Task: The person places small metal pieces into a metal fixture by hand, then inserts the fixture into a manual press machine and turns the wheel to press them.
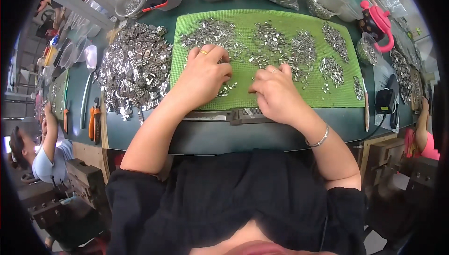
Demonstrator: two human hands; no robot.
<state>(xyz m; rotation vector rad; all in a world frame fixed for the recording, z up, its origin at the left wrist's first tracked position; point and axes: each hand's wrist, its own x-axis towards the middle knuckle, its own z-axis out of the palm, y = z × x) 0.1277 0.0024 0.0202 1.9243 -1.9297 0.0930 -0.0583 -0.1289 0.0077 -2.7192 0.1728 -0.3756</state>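
A: Grip status?
B: Left hand [203,77]: fingers curled down over the green mat [322,99], at the near side of a patch of small metal pieces [213,32]. Fingertips partly hidden from my camera; can't tell if it's pinching one. Right hand [276,93]: thumb and fingers bent close together, above the right part of the dark metal bar [233,116]. Can't tell if it's holding anything.
A: Where are the parts?
B: I see the pieces in separate patches on the mat, some loose between the hands. Big heap of shiny metal links [138,65] left of it, orange-handled pliers [95,121] near the heap.
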